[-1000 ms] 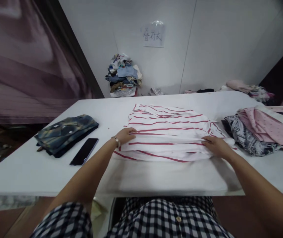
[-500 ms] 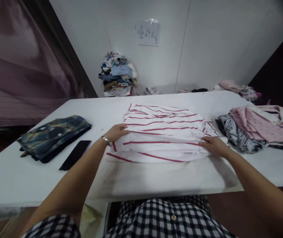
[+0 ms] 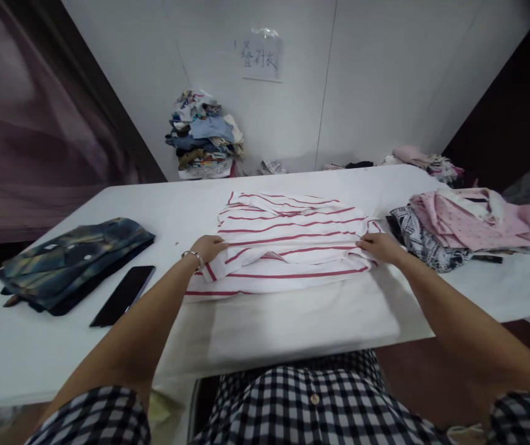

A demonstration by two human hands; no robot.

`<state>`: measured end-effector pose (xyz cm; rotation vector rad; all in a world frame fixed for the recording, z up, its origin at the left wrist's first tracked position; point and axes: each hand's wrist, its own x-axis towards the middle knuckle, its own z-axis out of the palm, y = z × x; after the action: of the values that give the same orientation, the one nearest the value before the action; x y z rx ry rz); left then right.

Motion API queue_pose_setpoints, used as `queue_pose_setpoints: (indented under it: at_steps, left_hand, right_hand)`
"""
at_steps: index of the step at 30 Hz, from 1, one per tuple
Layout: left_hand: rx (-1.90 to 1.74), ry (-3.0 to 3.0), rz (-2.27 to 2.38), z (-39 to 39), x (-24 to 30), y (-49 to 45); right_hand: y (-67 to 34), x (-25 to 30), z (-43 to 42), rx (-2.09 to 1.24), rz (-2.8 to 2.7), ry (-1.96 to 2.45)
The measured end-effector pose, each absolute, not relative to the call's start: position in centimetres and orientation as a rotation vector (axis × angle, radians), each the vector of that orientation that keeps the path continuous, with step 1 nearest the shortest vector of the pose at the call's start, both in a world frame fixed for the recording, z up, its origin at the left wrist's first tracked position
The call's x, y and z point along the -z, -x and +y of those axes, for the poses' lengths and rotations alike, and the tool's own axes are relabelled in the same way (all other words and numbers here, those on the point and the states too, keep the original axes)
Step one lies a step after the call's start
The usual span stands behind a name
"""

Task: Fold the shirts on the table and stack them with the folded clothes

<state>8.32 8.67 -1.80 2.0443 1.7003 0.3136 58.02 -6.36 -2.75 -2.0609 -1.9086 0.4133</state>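
Note:
A white shirt with red stripes (image 3: 287,247) lies partly folded in the middle of the white table (image 3: 292,321). My left hand (image 3: 209,248) grips the shirt's left edge, fingers closed on the cloth. At the right edge my right hand (image 3: 378,247) pinches the fabric the same way. A bracelet sits on my left wrist. Both hands hold a folded layer a little above the lowest layer of the shirt.
A folded dark plaid shirt (image 3: 74,256) and a black phone (image 3: 123,295) lie at the left. A heap of pink and black-and-white clothes (image 3: 469,225) sits at the right. More clothes are piled against the back wall (image 3: 204,133), under a paper sign (image 3: 259,59).
Both hands have moved away from me along the shirt's sides, carrying the near layer of fabric over the rest. The camera has turned a little to the right.

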Motion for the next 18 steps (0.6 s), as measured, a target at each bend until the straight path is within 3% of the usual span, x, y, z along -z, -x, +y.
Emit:
queue_pose_setpoints:
  at_steps: [5, 11, 18]
  left_hand:
    - [-0.63, -2.029, 1.715, 9.0, -0.9, -8.3]
    - [-0.898, -1.447, 1.386, 7.6, -5.8, -8.1]
    - [-0.815, -1.191, 1.185, 5.2, -8.0, -8.4]
  right_hand:
    - [-58.2, 1.2, -5.7, -0.552, -1.759, 1.934]
    - [-58.1, -1.1, -6.7, -0.784, -1.614, 1.784]
    - [-57.5, -0.1, -7.7, -0.717, -1.604, 1.872]
